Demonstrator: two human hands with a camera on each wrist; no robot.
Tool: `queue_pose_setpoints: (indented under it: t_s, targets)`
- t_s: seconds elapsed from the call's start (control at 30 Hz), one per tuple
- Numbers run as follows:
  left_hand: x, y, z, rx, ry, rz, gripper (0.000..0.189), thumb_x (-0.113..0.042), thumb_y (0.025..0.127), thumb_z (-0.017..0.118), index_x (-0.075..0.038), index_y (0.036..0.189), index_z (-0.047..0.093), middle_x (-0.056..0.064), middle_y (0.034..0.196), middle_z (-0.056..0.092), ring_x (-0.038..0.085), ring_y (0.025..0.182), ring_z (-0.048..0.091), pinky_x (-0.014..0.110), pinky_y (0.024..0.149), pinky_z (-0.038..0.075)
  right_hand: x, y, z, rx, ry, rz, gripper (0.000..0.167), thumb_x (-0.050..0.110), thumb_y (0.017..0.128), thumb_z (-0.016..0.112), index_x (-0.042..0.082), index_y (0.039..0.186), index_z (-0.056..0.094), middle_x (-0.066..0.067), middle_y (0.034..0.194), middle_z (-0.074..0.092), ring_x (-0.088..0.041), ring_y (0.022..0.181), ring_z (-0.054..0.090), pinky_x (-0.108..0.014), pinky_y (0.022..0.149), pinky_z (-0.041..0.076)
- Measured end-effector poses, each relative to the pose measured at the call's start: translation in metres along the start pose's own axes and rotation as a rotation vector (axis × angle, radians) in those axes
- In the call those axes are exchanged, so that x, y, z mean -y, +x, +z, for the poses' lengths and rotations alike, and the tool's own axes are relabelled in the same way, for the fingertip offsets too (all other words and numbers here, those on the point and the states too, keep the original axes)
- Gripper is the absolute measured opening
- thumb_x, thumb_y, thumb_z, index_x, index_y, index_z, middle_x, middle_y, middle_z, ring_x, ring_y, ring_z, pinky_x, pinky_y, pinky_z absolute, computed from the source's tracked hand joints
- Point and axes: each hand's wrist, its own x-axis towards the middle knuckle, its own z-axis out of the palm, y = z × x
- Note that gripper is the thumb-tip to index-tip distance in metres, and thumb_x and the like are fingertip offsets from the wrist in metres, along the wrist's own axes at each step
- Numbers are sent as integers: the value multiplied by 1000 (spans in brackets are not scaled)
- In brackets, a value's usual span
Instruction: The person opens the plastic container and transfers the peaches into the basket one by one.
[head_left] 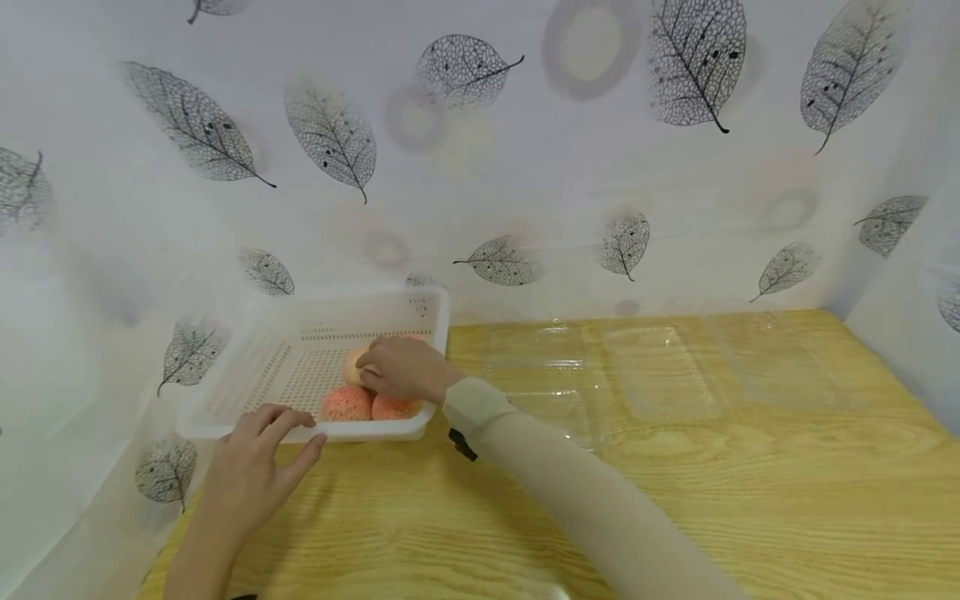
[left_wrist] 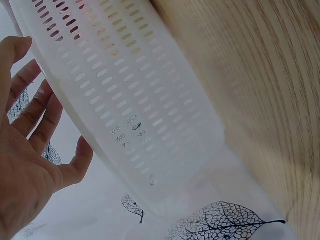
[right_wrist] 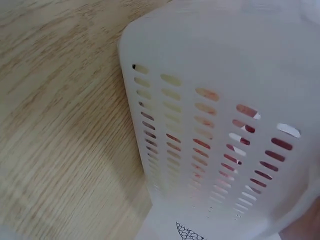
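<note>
A white perforated plastic basket (head_left: 300, 430) stands at the left back of the table, with several peaches grouped in its right end. My right hand (head_left: 405, 367) reaches over the basket's front rim and holds a pale peach (head_left: 352, 367) with curled fingers. Two redder peaches, one at the left (head_left: 347, 404) and one at the right (head_left: 396, 408), lie just in front of it; another is mostly hidden behind the hand. At the front rim is my left hand (head_left: 255, 467), its fingers loosely spread (left_wrist: 45, 117) along the edge. The right wrist view shows mainly the slotted basket wall (right_wrist: 210, 60).
Right of the basket, clear plastic trays lie on the wood-grain table (head_left: 675, 500): a near one (head_left: 547, 408), a middle one (head_left: 660, 375) and a far right one (head_left: 787, 367). A leaf-printed white sheet (head_left: 525, 183) closes off the back and sides.
</note>
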Motion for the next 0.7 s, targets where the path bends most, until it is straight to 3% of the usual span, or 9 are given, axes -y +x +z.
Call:
queue_pose_setpoints:
  t_s: [0.17,0.4,0.5,0.7]
  targets:
    - [-1,1,-2,3,2,2,26,-17,73,88,-15,94,73,5,92,69,29,79,65,43,55,50,0,-10,-6,-7,110,-17,28,24,106,53,15,120,76,0,113,75,-12,106,66,-23,92,52]
    - [-1,0,-2,2,7,-7,25,-16,74,87,-15,94,73,5,93,69,30,81,66,44,56,51,1,-39,-17,-39,198,-105,25,22,105,58,12,117,78,1,107,77,-10,92,63,-18,81,50]
    - [-1,0,-2,3,9,-10,25,-16,74,87,-15,94,73,5,93,69,30,82,66,44,56,51,3,-55,-25,-27,193,-113,25,21,105,57,11,116,77,-2,108,75,-13,90,61,-23,79,50]
    - [-2,-1,-2,5,12,-11,25,-16,74,88,-16,94,73,5,93,69,30,82,66,42,56,50,8,-87,-43,36,118,-66,29,26,105,58,13,126,73,-3,125,70,-16,108,67,-27,89,57]
